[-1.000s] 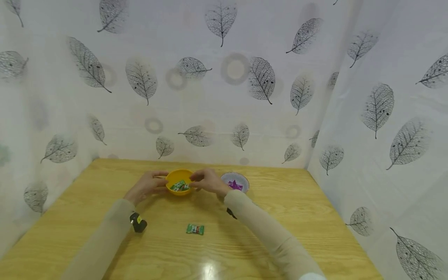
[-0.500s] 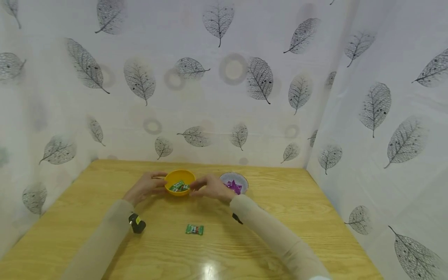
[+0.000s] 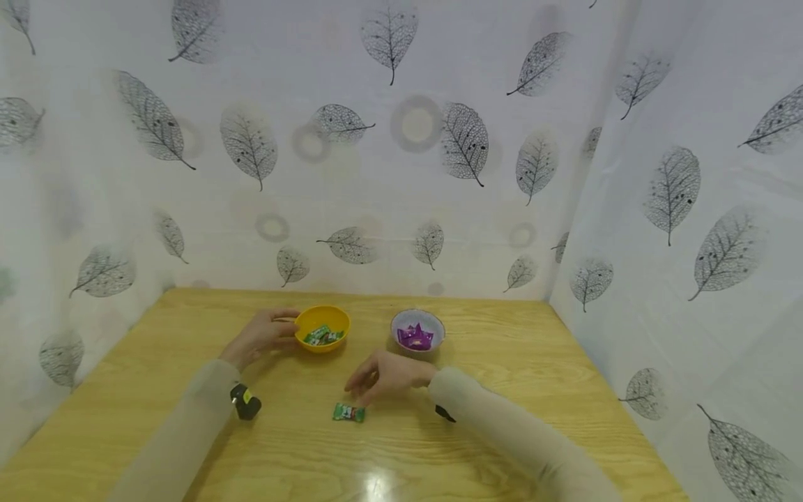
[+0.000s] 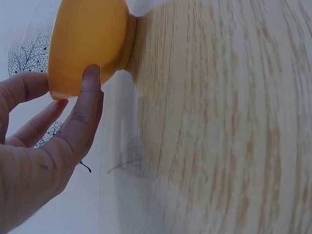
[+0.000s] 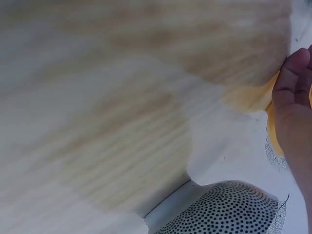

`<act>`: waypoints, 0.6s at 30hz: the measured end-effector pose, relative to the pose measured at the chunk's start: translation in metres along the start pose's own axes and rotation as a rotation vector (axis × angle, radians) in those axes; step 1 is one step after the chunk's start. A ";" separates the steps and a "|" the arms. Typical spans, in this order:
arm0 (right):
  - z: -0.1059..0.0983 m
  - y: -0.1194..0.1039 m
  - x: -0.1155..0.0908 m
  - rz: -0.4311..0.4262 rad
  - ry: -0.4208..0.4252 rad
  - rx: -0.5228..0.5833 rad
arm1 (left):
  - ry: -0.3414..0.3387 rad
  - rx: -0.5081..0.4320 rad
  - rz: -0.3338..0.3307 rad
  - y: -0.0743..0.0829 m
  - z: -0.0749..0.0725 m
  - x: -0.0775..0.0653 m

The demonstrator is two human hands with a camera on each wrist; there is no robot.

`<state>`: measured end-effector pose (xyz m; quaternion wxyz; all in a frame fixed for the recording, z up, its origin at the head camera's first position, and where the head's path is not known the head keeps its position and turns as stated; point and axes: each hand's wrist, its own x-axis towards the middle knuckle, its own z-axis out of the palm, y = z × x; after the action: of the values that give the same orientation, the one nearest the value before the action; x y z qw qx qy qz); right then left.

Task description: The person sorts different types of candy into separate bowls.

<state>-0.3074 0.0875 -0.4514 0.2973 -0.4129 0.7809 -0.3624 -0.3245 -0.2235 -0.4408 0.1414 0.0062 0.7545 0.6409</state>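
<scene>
The yellow bowl [image 3: 323, 318] stands at the back of the table with several green-wrapped candies [image 3: 323, 335] inside. My left hand [image 3: 266, 333] touches its left side; in the left wrist view the fingertips rest, spread, against the rim and outer wall of the bowl [image 4: 90, 34]. One loose green-wrapped candy [image 3: 348, 413] lies on the table nearer to me. Just above and right of it is my right hand [image 3: 389, 376], thumb and fingers apart and loosely bent, nothing seen between them. In the right wrist view, the right hand [image 5: 295, 102] overlaps part of the yellow bowl.
A pale bowl [image 3: 401, 321] holding purple-wrapped candies [image 3: 415, 337] stands right of the yellow one, its dotted outside showing in the right wrist view. The wooden table [image 3: 514, 390] meets leaf-printed curtains [image 3: 376, 188] at its back and sides.
My right hand has left the yellow bowl's right side and come toward me, to the loose green candy. The purple candies show more fully. My left hand stays at the yellow bowl.
</scene>
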 end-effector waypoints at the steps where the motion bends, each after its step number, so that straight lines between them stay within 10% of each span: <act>1: 0.002 0.000 -0.001 -0.004 -0.018 0.003 | 0.003 0.001 -0.002 0.000 0.000 -0.001; 18: 0.019 0.004 -0.004 -0.060 0.006 -0.306 | -0.007 0.006 0.007 0.000 0.000 0.000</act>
<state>-0.2930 0.0866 -0.4649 0.2173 -0.4756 0.8152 -0.2490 -0.3240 -0.2235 -0.4411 0.1418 0.0117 0.7560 0.6390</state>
